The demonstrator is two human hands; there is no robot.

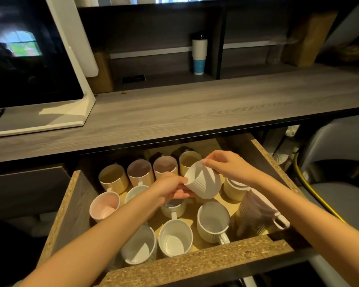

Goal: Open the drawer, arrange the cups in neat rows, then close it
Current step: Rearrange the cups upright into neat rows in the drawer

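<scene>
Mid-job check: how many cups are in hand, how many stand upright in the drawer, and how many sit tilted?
Held white cup: 1
Upright cups in the drawer: 11
Tilted purple cup: 1
Total: 13, not counting the dark shapes at the back, which are too dim to tell.

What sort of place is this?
Likely an office pantry or coffee nook: an open drawer full of mugs, a stack of paper cups on the shelf, and a large screen on the wood-grain counter.
</scene>
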